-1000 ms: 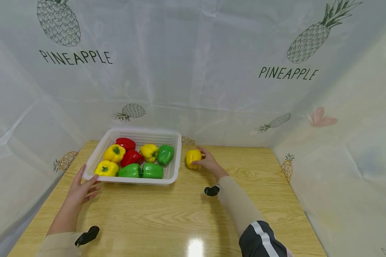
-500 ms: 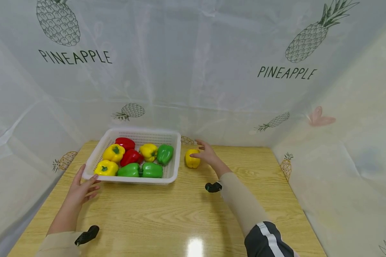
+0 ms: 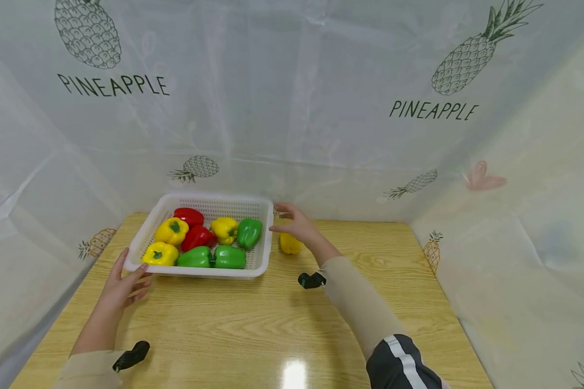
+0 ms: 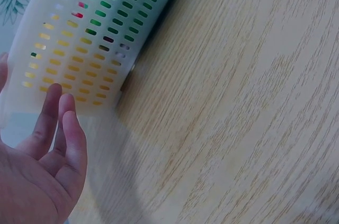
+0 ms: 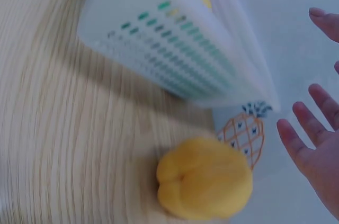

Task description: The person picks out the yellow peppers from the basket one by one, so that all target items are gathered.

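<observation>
A white perforated plastic basket [image 3: 253, 271] stands at the back left of the table, holding red, yellow and green bell peppers. At its front left corner my left hand [image 3: 119, 292] grips the rim, thumb along the left side and a finger at the front; the lower fingers lie against the slotted wall in the left wrist view. My right hand [image 3: 299, 224] reaches to the basket's right rim with fingers spread, holding nothing. Beneath it a single yellow bell pepper [image 5: 204, 179] sits on the table, partly hidden by the hand in the head view.
The wooden table [image 3: 253, 324] ends just behind the basket. A whitish sheet [image 3: 292, 108] printed with pineapples hangs along the back and both sides.
My right hand has let go of the loose yellow bell pepper, lifted, and moved left over it to the basket's right rim. The left hand and basket have stayed put.
</observation>
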